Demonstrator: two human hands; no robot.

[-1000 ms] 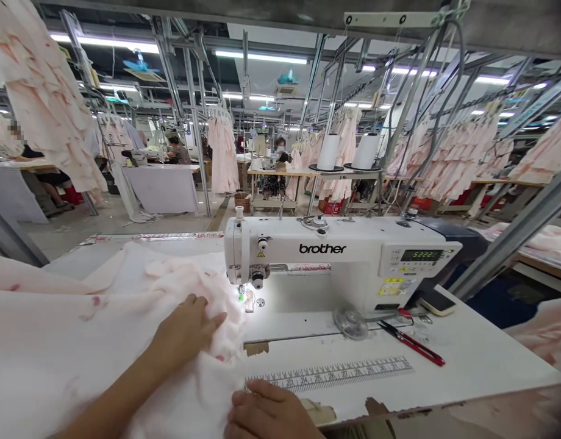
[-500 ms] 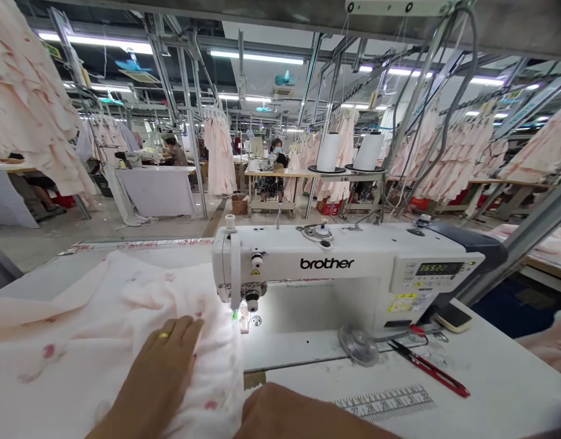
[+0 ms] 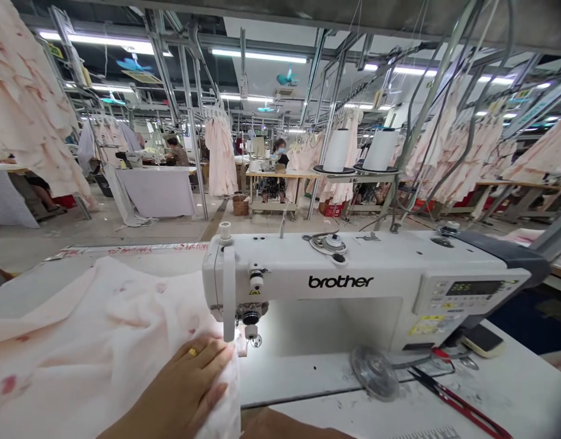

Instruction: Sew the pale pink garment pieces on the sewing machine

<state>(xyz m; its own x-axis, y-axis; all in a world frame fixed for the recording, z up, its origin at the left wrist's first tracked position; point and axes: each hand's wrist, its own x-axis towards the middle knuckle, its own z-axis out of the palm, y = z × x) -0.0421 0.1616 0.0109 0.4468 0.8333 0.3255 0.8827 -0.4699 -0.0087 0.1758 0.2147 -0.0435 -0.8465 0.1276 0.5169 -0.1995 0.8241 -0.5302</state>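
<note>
A pale pink fabric [image 3: 102,341] with a faint floral print spreads over the left side of the sewing table, bunched into soft folds. Its right edge runs under the needle area of a white Brother sewing machine [image 3: 299,274]. On top of the fabric my left hand [image 3: 193,372] lies with fingers stretched out, their tips just before the lit presser foot area; a ring is on one finger. My right hand [image 3: 285,424] shows only partly at the bottom edge, beside the fabric's right border. Its fingers are hidden, so what they hold cannot be seen.
Red-handled thread snips [image 3: 463,402] and a clear round disc [image 3: 375,373] lie on the table right of my hands. A printed ruler scale [image 3: 429,433] shows at the bottom. Two white thread cones [image 3: 335,150] stand behind. Pink garments [image 3: 220,155] hang beyond; other people sit at machines.
My left hand has slid right and closer to the needle. The fabric's folds have shifted with it. My right hand has sunk lower in view, and the camera has moved nearer to the machine.
</note>
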